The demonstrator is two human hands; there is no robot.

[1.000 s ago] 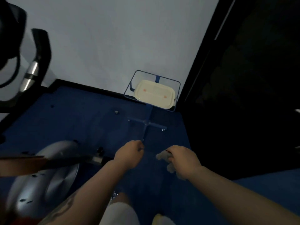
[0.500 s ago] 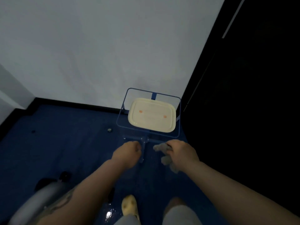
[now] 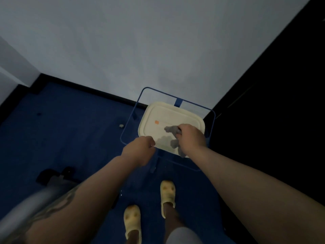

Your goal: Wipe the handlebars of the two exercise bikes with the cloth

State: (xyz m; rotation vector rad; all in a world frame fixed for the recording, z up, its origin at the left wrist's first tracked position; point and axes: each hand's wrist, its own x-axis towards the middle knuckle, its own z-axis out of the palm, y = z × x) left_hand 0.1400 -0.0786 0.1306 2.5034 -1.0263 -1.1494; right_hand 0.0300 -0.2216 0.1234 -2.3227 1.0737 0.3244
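Cloth (image 3: pixel 173 138), grey and crumpled, hangs from the right hand (image 3: pixel 190 138), whose fingers are curled around its upper bunch while loose folds trail below the fist; it is held above the cream tray (image 3: pixel 154 131) that sits in the blue wire stand (image 3: pixel 139 103), at about 1 o'clock from the person's feet. The left hand (image 3: pixel 139 150) sits at 9 o'clock of the cloth, close beside it, with fingers curled inward at the tray's near edge; whether they pinch anything cannot be told. Neither bike's handlebars appear in this view; only a blurred grey part of a machine (image 3: pixel 44 189) shows at 8 o'clock on the blue floor (image 3: pixel 70 129). The step in hand is judged to be readying or handling the cloth at the tray, apart from any wiping. To do it well, the person would likely gather the trailing folds into a compact pad, so that a flat, clean face meets each bar and no loose end snags, and keep the grip firm enough that the cloth does not slip from the fist.
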